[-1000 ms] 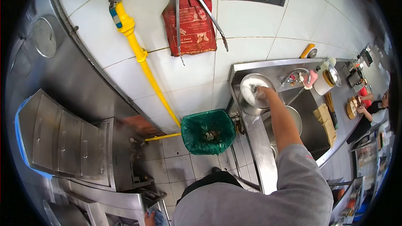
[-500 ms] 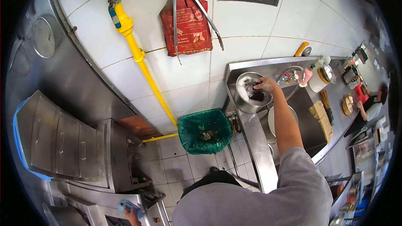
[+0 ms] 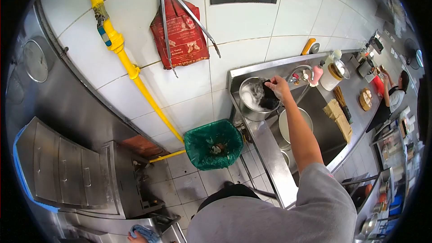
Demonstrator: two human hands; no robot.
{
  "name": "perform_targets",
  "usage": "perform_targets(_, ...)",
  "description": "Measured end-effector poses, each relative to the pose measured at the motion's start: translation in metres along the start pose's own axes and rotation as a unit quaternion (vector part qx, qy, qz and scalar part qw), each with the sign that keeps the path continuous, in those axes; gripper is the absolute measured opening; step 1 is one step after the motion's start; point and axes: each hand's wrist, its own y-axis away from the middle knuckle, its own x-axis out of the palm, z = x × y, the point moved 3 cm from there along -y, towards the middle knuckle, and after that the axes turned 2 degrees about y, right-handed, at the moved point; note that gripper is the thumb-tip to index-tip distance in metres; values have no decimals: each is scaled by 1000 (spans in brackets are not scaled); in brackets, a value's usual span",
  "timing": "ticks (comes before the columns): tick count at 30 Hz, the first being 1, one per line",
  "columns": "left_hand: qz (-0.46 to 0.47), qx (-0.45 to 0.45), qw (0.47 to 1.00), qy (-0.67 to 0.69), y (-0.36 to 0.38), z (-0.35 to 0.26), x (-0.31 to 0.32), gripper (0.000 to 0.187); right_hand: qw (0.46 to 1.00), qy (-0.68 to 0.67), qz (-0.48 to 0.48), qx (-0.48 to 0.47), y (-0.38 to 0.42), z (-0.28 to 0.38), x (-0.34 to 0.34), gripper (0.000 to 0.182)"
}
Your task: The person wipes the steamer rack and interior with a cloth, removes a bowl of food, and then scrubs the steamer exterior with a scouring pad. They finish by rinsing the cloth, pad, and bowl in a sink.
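Observation:
My right hand (image 3: 279,88) is over a steel pot (image 3: 254,115) at the sink's left corner. Its fingers pinch a wet black scouring pad (image 3: 269,101), which hangs at the pot's mouth against white suds (image 3: 250,96). Whether this is a pad or a dark cloth is hard to tell. At the bottom left, my left hand (image 3: 137,238) is closed on a crumpled blue cloth (image 3: 146,232) over a steel surface; most of that hand is cut off by the frame edge.
The sink (image 3: 324,114) holds a white round pot (image 3: 295,123). A cardboard piece (image 3: 337,119) and a bundled brush (image 3: 343,103) lie on its right rim. A green-lined bin (image 3: 211,157) stands below left. Tongs (image 3: 165,27) hang on the wall. Another person (image 3: 392,96) stands far right.
My right hand has gone from pressing the black pad in the suds to lifting it by its edge. The view has shifted slightly; my left hand and the blue cloth appear lower.

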Motion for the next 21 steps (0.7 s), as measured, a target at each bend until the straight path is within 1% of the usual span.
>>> perform_targets(1, -1, 0, 1000, -1, -1, -8, -9, 44, 997, -78, -20, -19, -2, -4, 2, 27)
perform_targets(2, -4, 17, 1000, 10, -4, -18, -17, 43, 997, -79, -21, -18, -2, -10, 2, 27)
perform_targets(3, -7, 33, 999, 22, -6, -31, -20, 43, 998, -52, -43, -1, 0, -5, -4, 25)
perform_targets(4, -6, 31, 999, 24, -7, -43, -18, 43, 998, -23, -64, 14, -1, 3, -10, 23)
perform_targets(5, -34, 39, 998, 29, -7, -55, -21, 43, 998, -23, -62, 13, 1, 10, -13, 23)
perform_targets(6, -61, 48, 996, 33, -8, -67, -25, 43, 998, 56, -36, -14, 5, 19, -14, 21)
perform_targets(7, -60, 49, 996, 31, -10, -79, -29, 43, 990, 134, -10, -39, 10, 26, -15, 21)
perform_targets(8, -55, 87, 993, 51, -10, -96, -32, 44, 977, 193, 19, -89, 12, 38, -16, 20)
perform_targets(9, -51, 123, 989, 72, -10, -115, -34, 44, 977, 194, 18, -89, 13, 51, -19, 20)
perform_targets(10, -51, 122, 989, 72, -11, -131, -35, 44, 970, 215, -5, -114, 14, 65, -23, 19)
perform_targets(11, -33, 157, 979, 129, -13, -151, -35, 43, 961, 236, -29, -139, 15, 74, -26, 19)
perform_targets(12, -14, 193, 964, 185, -14, -172, -35, 41, 961, 236, -29, -139, 12, 77, -29, 19)
perform_targets(13, 48, 168, 930, 322, -10, -197, -33, 41, 966, 232, -10, -113, 5, 77, -32, 19)
perform_targets(14, 109, 139, 874, 453, 0, -228, -32, 40, 970, 227, 8, -89, -1, 77, -34, 19)
perform_targets(15, 142, 181, 868, 440, 13, -268, -42, 41, 970, 227, 7, -90, -8, 72, -36, 19)
perform_targets(16, 174, 221, 860, 426, 29, -309, -52, 42, 989, 135, 0, -66, -16, 59, -37, 18)
perform_targets(17, 212, 244, 840, 437, 44, -346, -53, 44, 998, 41, -6, -41, -21, 51, -35, 16)
perform_targets(18, 283, 250, 808, 452, 63, -388, -62, 45, 997, -69, 18, -18, -7, 71, -35, 14)
perform_targets(19, 301, 336, 774, 445, 80, -426, -68, 45, 997, -71, 21, -19, 4, 80, -28, 14)
perform_targets(20, 366, 340, 738, 454, 99, -461, -67, 42, 983, -175, 56, 22, 13, 84, -17, 13)
perform_targets(21, 438, 339, 685, 474, 116, -489, -61, 40, 955, -276, 92, 62, 23, 90, -3, 14)
